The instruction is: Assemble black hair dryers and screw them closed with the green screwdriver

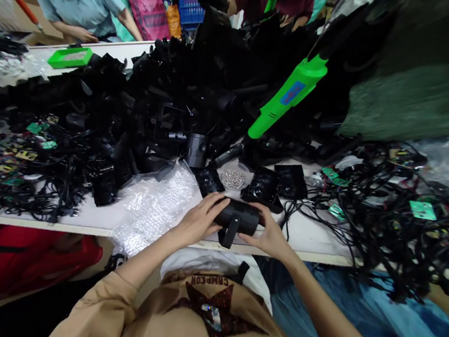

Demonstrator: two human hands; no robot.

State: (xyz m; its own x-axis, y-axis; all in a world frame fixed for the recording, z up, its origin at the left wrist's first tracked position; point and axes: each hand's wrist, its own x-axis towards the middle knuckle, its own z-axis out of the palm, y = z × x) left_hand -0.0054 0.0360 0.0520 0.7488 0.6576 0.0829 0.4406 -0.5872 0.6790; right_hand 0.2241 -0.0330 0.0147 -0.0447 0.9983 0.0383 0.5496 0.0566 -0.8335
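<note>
Both my hands hold one black cylindrical plastic housing (pixel 238 216) with a bracket hanging from it, at the near edge of the white table (pixel 92 216). My left hand (pixel 201 219) wraps over its left end, fingers closed on it. My right hand (pixel 267 233) grips it from the right and below. Just beyond the housing lie a small pile of silver screws (pixel 233 179) and two flat black plastic parts (pixel 275 184).
A big heap of black plastic housings (pixel 175 87) fills the table's middle. Tangled black cables with green circuit boards (pixel 391 209) lie right and left. A green power screwdriver (pixel 287 98) hangs above. Bubble wrap (pixel 153 206) is at left. Other people stand at the far side.
</note>
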